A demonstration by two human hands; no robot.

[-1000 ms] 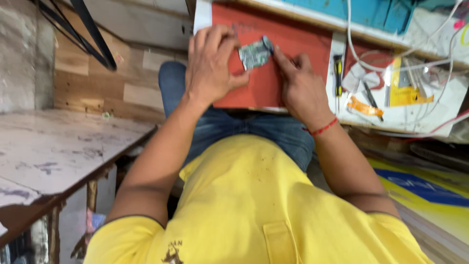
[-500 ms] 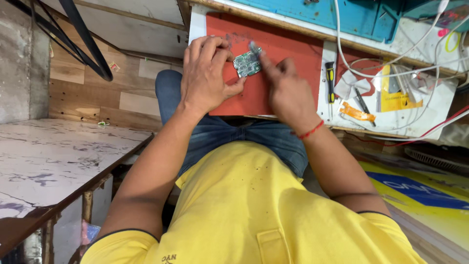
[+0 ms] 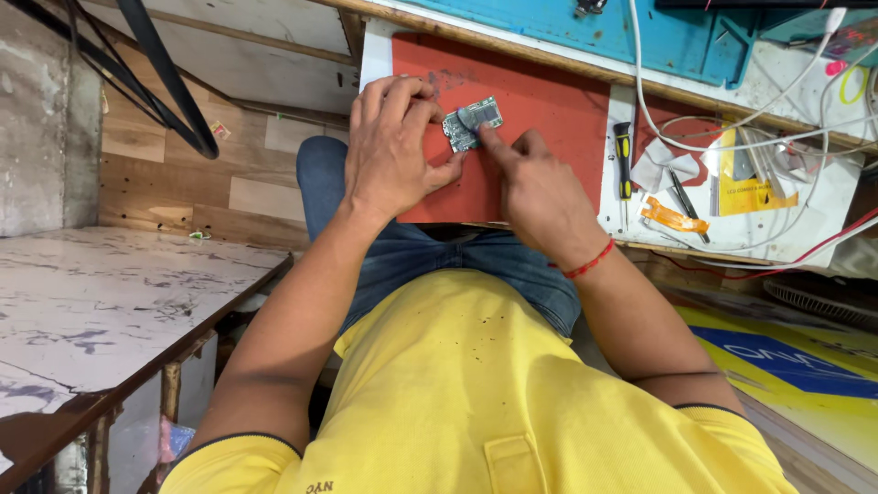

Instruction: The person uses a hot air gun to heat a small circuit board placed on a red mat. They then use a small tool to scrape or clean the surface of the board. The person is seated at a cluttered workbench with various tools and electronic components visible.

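Observation:
A small green-grey circuit board (image 3: 475,121) lies on a red work mat (image 3: 540,110). My left hand (image 3: 395,151) rests on the mat and holds the board's left edge with thumb and fingers. My right hand (image 3: 535,187) has its index finger pressed onto the top of the board; whether it pinches the board I cannot tell. A red thread circles my right wrist. Both forearms reach out over my yellow shirt and blue jeans.
Right of the mat lie a black-and-yellow screwdriver (image 3: 623,157), tweezers (image 3: 681,194), an orange pry tool (image 3: 672,217), a yellow card (image 3: 752,178) and white cables (image 3: 732,128). A blue mat (image 3: 658,37) lies behind. A worn white table (image 3: 110,311) stands at left.
Both hands with the board sit slightly lower in the view and closer together. My right index finger now lies on top of the board instead of at its right edge.

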